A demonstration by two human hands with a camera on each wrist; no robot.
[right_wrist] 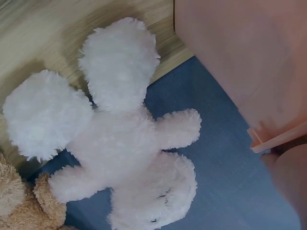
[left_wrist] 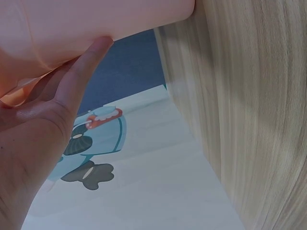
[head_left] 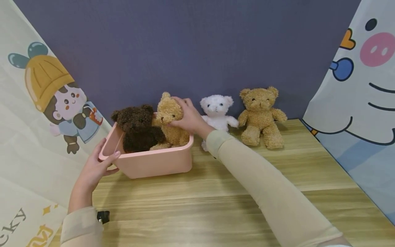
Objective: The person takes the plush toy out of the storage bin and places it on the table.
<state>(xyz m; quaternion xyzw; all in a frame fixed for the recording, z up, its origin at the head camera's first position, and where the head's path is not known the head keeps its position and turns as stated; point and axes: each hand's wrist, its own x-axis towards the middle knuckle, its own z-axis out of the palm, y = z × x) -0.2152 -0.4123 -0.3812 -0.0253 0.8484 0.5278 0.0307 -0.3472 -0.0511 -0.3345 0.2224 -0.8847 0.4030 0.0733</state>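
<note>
The only writing that can be read is the dark letters "cky" (head_left: 13,224), cut off at the near left on the pale left sheet (head_left: 18,137). The orange lettering (head_left: 41,236) beside it is too incomplete to read. Farther up that sheet is a cartoon child in a yellow cap (head_left: 47,80); on the right sheet (head_left: 364,120) is a cartoon face with a pink snout (head_left: 378,49).

The left hand (head_left: 95,168) grips the left end of a pink bin (head_left: 154,163) by its rim. The right hand (head_left: 188,120) holds the head of a tan bear (head_left: 169,111), thumb by its muzzle. This bear is in the right part of the bin, beside a dark brown bear (head_left: 137,123) on the left. Whether it rests on the bottom cannot be told.

To the right of the bin, at the far side of the wooden table (head_left: 191,212), are a white bear (head_left: 216,106) and, farther right, a second light-brown bear (head_left: 260,116).

In the head view the right sleeve (head_left: 247,171) covers much of the white bear's lower body; the right wrist view shows both its legs in full. The left wrist view shows fingers against the bin's outside, hidden from the head.
</note>
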